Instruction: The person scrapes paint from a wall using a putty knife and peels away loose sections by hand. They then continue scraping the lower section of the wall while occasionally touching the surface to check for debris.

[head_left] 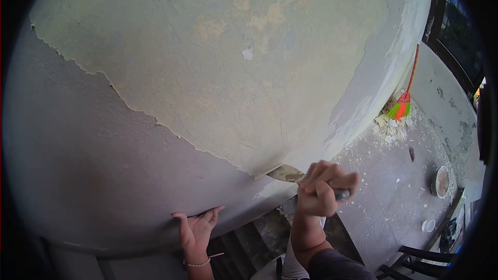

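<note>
My right hand [326, 189] is wrapped round the dark handle of a putty knife [284, 173]. Its blade meets the wall at the lower edge of the bare plaster, where a bit of paint lifts at the tip. To the left, my left hand [196, 228] has its fingers spread, with the fingertips touching the painted wall below the ragged paint edge. The wall [207, 72] shows a large pale patch of stripped plaster, bordered by grey-lilac paint [104, 140].
A broom [401, 106] with orange and green bristles leans in the corner beside paint flakes [391, 128]. Chips dot the floor [363, 212]. A round bucket [440, 182], a small white container [428, 225] and dark chair slats [423, 262] are at the right. Dark steps [244, 249] lie below.
</note>
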Tool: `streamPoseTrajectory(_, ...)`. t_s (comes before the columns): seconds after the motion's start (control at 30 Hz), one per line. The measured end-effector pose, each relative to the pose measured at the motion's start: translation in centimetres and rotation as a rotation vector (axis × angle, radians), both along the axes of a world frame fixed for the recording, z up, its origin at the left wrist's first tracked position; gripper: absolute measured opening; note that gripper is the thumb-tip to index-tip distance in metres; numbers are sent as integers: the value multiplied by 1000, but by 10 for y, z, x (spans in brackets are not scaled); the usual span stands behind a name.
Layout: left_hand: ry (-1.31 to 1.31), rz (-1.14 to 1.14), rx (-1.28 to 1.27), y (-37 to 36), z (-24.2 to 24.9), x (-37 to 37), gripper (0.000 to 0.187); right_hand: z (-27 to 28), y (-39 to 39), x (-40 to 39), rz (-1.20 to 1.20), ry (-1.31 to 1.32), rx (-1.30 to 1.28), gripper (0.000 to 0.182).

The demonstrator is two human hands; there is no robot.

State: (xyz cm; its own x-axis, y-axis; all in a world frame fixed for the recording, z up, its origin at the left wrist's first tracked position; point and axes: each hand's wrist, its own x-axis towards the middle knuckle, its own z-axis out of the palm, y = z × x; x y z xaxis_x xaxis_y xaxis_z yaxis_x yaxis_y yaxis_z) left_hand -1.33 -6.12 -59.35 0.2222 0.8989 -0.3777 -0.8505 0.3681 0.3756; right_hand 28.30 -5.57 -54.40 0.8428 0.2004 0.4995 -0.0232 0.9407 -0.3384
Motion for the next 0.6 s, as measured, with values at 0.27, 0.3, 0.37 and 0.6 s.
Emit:
streamPoseTrajectory(0.27, -32, -27, 9, 2, -2, -4, 114, -5, 4, 6, -12, -35, -42, 22)
streamPoseTrajectory(0.3, -21, -22, 12, 0, -2, -5, 114, 2, -2, 7, -7, 11, -3, 21)
streamPoseTrajectory(0.37, -13, -7, 26, 1, -4, -2, 113, 6, -13, 9, -74, -66, 183, 21)
streamPoseTrajectory(0.6, 16, 20, 19, 4, -7, 0, 113, 5, -5, -5, -24, -84, -41, 22)
